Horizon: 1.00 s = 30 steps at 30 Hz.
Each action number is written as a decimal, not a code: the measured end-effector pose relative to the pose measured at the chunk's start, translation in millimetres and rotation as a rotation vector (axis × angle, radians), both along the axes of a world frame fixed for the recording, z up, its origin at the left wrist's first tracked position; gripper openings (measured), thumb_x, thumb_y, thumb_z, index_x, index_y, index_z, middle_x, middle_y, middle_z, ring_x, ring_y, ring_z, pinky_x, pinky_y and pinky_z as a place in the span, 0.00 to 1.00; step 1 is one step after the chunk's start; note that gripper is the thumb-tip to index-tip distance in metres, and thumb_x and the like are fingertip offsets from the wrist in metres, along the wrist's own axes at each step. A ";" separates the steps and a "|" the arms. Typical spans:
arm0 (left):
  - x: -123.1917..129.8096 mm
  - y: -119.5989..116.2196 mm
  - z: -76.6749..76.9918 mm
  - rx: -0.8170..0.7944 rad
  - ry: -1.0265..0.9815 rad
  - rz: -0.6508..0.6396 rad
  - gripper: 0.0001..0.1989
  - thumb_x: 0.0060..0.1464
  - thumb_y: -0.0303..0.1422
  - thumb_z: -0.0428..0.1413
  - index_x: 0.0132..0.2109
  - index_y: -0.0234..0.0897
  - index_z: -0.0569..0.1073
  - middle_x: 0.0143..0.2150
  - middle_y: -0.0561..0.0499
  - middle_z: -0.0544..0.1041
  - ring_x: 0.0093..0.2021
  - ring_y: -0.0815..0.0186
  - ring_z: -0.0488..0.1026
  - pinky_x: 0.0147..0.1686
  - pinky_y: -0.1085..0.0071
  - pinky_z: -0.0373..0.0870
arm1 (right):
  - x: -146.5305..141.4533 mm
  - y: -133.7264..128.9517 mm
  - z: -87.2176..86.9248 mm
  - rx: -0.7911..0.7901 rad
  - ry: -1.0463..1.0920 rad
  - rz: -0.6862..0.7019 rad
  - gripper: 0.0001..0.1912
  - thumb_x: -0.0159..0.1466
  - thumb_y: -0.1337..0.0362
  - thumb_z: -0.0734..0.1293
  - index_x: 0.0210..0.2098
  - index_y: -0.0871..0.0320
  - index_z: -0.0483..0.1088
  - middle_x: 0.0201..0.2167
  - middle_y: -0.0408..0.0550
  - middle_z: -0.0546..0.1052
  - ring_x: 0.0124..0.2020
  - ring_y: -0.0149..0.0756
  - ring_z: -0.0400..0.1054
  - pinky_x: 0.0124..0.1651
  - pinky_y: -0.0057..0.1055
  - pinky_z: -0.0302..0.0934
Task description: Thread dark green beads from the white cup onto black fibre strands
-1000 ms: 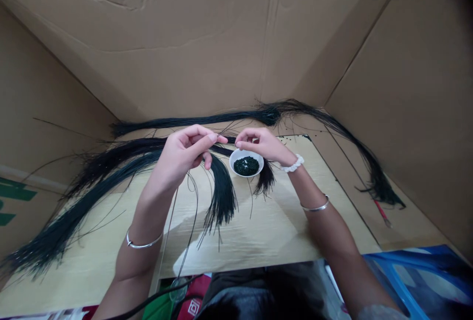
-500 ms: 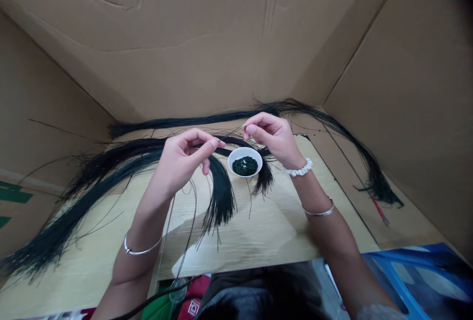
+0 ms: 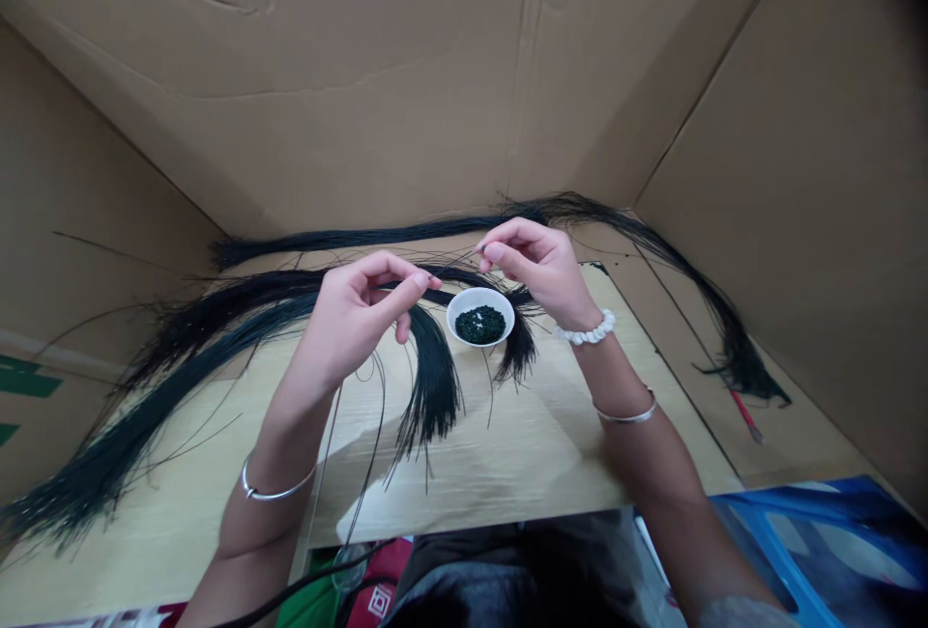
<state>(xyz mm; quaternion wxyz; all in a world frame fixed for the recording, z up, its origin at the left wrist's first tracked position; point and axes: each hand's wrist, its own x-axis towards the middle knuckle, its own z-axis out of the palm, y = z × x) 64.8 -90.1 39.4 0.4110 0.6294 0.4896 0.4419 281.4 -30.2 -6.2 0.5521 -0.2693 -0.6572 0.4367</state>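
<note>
Between my hands runs a thin dark strand (image 3: pixel 455 265). My left hand (image 3: pixel 366 309) pinches it with thumb and forefinger, the other fingers curled loosely. At the strand's other end my right hand (image 3: pixel 529 266) pinches with thumb and forefinger; a tiny dark bit shows at those fingertips, too small to name. Just below the hands stands a small white bowl (image 3: pixel 451 327) holding many tiny dark green pieces. A bundle of dark green strands (image 3: pixel 431 382) lies under my left hand, its cut ends fanning towards me. A blacker bundle (image 3: pixel 518 353) passes behind the bowl.
Cardboard walls (image 3: pixel 362 77) enclose the back and sides of the wooden table (image 3: pixel 507 473). Another strand bundle (image 3: pixel 348 237) lies along the back, and one (image 3: pixel 688 280) trails down the right. Near it rests a red-handled tool (image 3: pixel 743 411). Blue plastic (image 3: pixel 812 541) shows at the lower right.
</note>
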 end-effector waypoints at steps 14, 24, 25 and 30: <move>-2.1 0.7 -2.4 0.023 0.007 -0.017 0.09 0.57 0.36 0.63 0.34 0.34 0.75 0.43 0.44 0.83 0.18 0.78 0.66 0.19 0.78 0.64 | 4.0 -2.8 3.5 0.073 -0.092 -0.029 0.13 0.63 0.53 0.72 0.35 0.57 0.75 0.30 0.43 0.78 0.32 0.30 0.71 0.34 0.28 0.63; -4.3 -1.7 -3.8 0.033 0.107 0.015 0.10 0.57 0.38 0.63 0.35 0.35 0.76 0.41 0.44 0.83 0.18 0.76 0.64 0.18 0.76 0.63 | 11.0 -10.2 14.7 0.371 -0.409 -0.146 0.12 0.67 0.54 0.69 0.34 0.56 0.77 0.30 0.44 0.77 0.27 0.29 0.60 0.33 0.30 0.57; -4.5 -1.5 -4.2 0.037 0.110 0.016 0.10 0.57 0.38 0.63 0.35 0.35 0.76 0.40 0.44 0.83 0.18 0.75 0.64 0.18 0.76 0.63 | 11.4 -10.2 15.1 0.379 -0.418 -0.139 0.12 0.67 0.54 0.69 0.34 0.56 0.77 0.30 0.44 0.77 0.26 0.29 0.60 0.33 0.30 0.57; -4.2 -3.0 -3.3 0.022 0.162 0.028 0.11 0.56 0.40 0.63 0.36 0.35 0.78 0.38 0.44 0.82 0.18 0.75 0.64 0.17 0.76 0.61 | 12.1 -9.5 15.5 0.384 -0.404 -0.102 0.12 0.67 0.55 0.69 0.34 0.56 0.77 0.31 0.44 0.77 0.26 0.28 0.60 0.32 0.30 0.55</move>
